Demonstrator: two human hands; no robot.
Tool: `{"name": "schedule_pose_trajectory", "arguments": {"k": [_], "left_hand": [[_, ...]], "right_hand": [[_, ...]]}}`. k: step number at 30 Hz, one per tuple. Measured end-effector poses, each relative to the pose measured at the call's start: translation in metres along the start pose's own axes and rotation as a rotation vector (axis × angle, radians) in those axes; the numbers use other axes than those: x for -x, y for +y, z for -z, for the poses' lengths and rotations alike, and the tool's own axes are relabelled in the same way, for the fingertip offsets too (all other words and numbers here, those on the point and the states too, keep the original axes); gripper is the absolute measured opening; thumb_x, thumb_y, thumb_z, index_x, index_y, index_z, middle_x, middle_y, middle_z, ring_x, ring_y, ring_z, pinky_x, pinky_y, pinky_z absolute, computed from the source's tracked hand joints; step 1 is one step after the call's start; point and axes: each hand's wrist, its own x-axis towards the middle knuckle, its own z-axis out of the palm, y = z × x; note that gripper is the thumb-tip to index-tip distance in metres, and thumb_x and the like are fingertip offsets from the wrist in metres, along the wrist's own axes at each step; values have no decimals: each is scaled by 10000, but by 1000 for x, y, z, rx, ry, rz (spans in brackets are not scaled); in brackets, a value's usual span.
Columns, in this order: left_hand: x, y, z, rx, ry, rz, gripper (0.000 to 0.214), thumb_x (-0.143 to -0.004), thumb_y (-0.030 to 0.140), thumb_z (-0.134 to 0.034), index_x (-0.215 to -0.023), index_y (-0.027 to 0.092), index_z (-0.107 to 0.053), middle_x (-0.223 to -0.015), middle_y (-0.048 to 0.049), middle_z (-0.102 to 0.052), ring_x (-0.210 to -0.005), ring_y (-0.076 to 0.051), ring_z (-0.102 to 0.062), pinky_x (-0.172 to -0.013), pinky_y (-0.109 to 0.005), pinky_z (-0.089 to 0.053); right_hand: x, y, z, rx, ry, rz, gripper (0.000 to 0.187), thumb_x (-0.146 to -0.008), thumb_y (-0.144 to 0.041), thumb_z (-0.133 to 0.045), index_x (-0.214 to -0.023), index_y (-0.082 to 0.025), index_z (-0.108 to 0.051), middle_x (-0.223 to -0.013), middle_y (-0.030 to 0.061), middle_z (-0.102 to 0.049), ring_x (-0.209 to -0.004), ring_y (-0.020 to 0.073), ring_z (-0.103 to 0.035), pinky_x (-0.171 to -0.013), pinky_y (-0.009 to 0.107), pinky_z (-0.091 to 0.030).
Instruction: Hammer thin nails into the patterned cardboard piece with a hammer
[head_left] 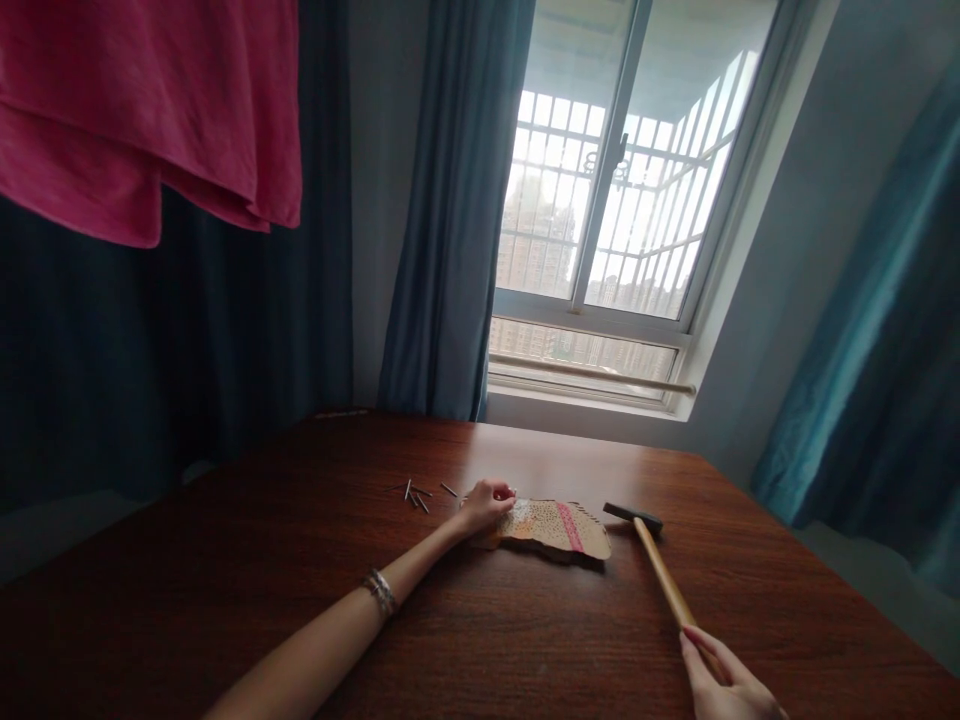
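Observation:
My right hand (724, 680) is closed round the end of the wooden handle of a hammer (664, 575). Its dark head is low over the table or resting on it, to the right of a piece of cardboard (551, 525). The cardboard is dotted with many small holes and has a pink stripe and white and orange patches. Over its left end, my left hand (486, 505) has thumb and fingers pinched together. What sits between those fingertips is too small to make out. Several loose nails (415, 496) lie left of that hand.
All of this is on a brown wooden table (300, 570). Behind it are a blue curtain (450, 220) and a barred window (600, 200). A pink cloth (172, 110) hangs at the upper left, and another blue curtain (847, 360) is on the right.

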Motion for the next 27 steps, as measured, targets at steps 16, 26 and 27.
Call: {"name": "schedule_pose_trajectory", "arguments": {"k": [16,26,27], "left_hand": [[0,-3,-1,13,6,2,253,-706,329,-542,-775,127,-677,-721,-43,-658,-663,-138,-572,-604,-215,-405],[3,10,3,91,40,-37,499,-636,342,-659,-1097,186,-552,-838,-21,-639,-789,-147,-590,-754,-249,-449],[4,11,4,87,59,-57,533,-632,353,-666,-1122,188,-534,-862,-26,-635,-827,-155,-587,-783,-261,-443]], "right_hand": [[-27,30,-23,201,-65,146,507,-696,-552,-443,-1080,-275,-624,-833,95,-692,-668,281,-637,-560,340,-474],[-42,56,-34,130,-3,272,431,-630,-505,-523,-958,-277,-683,-758,89,-682,-672,277,-636,-572,346,-490],[-43,57,-33,131,-11,275,434,-627,-504,-525,-961,-276,-682,-766,89,-683,-679,278,-636,-578,348,-492]]}}
